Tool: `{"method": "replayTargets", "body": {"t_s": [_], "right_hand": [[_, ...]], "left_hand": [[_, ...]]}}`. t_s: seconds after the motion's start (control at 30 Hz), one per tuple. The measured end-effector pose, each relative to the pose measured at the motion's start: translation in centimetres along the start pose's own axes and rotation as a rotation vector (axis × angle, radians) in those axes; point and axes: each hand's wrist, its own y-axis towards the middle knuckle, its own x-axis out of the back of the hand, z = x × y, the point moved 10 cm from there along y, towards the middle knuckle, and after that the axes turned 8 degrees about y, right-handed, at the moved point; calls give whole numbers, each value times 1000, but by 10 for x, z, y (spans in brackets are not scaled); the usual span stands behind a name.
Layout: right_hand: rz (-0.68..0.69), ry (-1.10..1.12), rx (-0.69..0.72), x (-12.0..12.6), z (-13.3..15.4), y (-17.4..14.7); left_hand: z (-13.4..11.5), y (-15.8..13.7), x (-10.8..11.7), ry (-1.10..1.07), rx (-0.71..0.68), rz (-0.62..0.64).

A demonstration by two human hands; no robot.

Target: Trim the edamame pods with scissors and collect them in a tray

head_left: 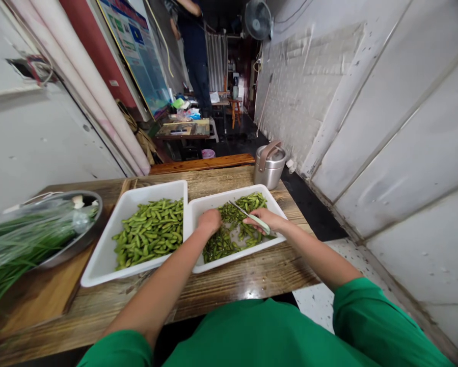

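Observation:
My right hand (267, 219) grips a pair of scissors (258, 222) with pale green handles. Their blades point up and left, over the right white tray (271, 193). In that tray lie green soybean pods (221, 243), with some of the tray's bottom showing between the heaps. At the tray's left side my left hand (210, 221) is closed, its fingertips turned down and mostly hidden, so what they hold cannot be made out. Directly left, a second white tray (110, 255) holds a broad heap of plump green soybean pods (150, 229).
A metal bowl (95, 200) with bagged long green vegetables (33, 239) sits on a wooden board (56, 295) at left. A steel lidded pail (269, 171) stands at the wooden table's (221, 178) far right corner. Farther back, a person (194, 56) stands beyond a cluttered low table (183, 128).

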Motion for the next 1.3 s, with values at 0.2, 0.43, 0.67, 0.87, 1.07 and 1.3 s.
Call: {"method": "replayTargets", "body": {"t_s": [0.2,0.43,0.67,0.87,1.07,1.3], "right_hand": [[70,-110,-23,-8,-2,-1],[44,-106,44,-8,5,-2],[-1,-214,72,-5,15,-6],[0,-204,55,-6,14,-8],[-25,-92,35,-4,9,-5],[8,28,36,-3,6,-1]], "left_hand": [[-3,-7,4,-518,68,8],[-15,-13,-13,-1096,74,252],[-15,-13,-14,-1191,93,280],[-21,-18,-9,-1198,58,298],[-20,-17,-9,-1159,54,285],[-17,-15,-12,-1349,125,350]]}}
